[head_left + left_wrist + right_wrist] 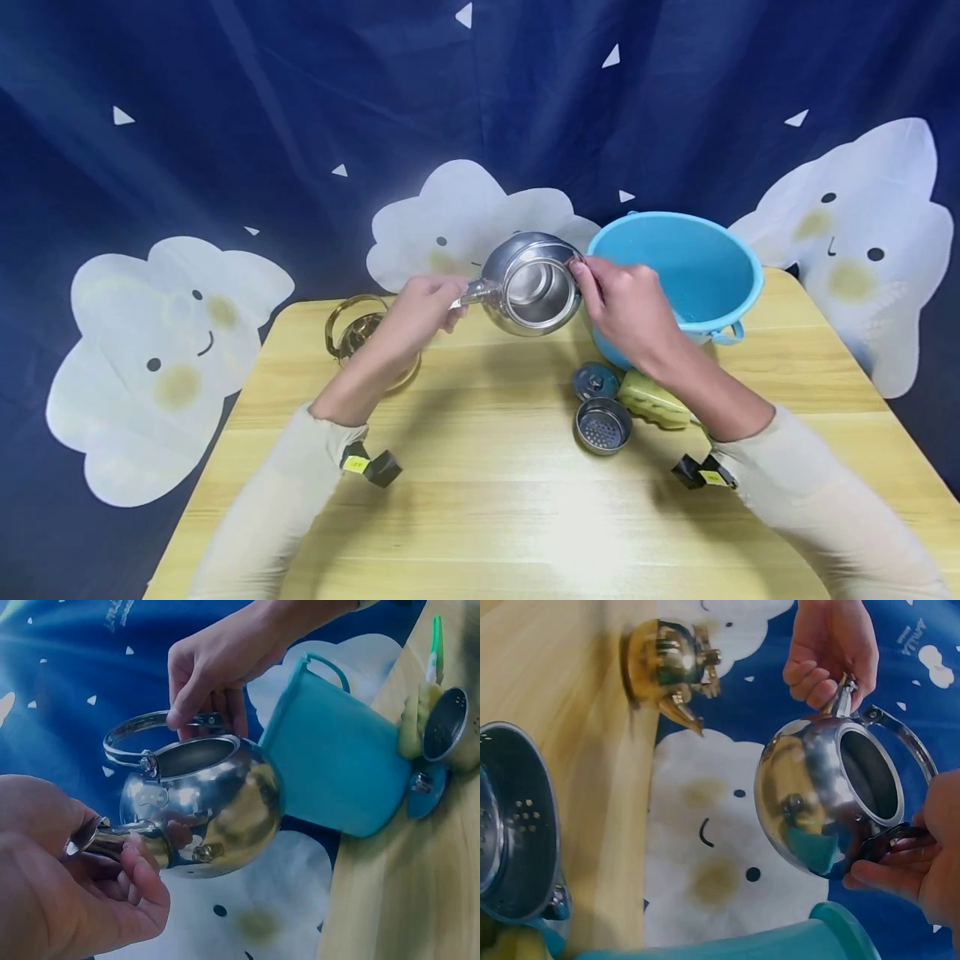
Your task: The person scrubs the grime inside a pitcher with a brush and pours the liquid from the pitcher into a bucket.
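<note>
A shiny silver teapot [498,271] is held up over the table, lidless and tilted so its round opening faces me. My left hand [427,308] grips its spout; the left wrist view shows the fingers [139,870] curled round it. On the opposite side my right hand [630,304] pinches the hoop handle [124,735] close to where it joins the body. Below the right hand, on the table, lie a round metal lid [596,381] and a perforated strainer cup [602,427].
A blue bucket [609,348] stands at the back right, close behind the right hand. Beside the lid lies a yellow-green sponge brush [654,402]. A gold teapot [649,664] sits back left, partly behind the left forearm. A dark blue curtain [420,75] hangs behind the table [465,500].
</note>
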### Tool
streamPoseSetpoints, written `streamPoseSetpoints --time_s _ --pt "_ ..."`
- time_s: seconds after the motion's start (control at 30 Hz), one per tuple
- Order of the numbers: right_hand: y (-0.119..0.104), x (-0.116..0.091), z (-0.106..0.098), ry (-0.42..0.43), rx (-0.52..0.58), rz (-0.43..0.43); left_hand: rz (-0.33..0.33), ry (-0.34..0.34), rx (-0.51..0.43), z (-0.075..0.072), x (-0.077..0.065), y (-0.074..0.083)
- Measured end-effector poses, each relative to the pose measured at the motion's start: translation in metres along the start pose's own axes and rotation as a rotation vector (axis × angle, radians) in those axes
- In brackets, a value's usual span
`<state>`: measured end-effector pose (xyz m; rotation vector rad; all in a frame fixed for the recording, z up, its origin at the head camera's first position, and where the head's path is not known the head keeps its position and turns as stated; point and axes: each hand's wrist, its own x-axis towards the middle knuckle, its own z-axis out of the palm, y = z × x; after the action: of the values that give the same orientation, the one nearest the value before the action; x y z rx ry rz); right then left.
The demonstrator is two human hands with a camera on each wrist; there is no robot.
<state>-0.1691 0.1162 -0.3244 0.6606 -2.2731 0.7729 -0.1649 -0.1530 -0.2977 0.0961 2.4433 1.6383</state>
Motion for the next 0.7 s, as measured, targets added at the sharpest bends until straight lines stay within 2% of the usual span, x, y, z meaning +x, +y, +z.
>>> streamPoseSetpoints --time_s 0.23,0.5,0.7 --pt "-0.008 -0.007 0.012 -0.104 0.018 0.047 -0.006 -0.063 -0.039 -0.006 0.004 -0.022" --pt "-0.008 -0.011 0.027 -0.217 -0.001 0.093 -0.081 -0.115 -0.162 -0.010 0.011 -0.050" --pt "-0.006 -0.013 0.037 -0.290 -0.028 0.129 -0.135 -0.110 -0.227 -0.006 0.021 -0.071"
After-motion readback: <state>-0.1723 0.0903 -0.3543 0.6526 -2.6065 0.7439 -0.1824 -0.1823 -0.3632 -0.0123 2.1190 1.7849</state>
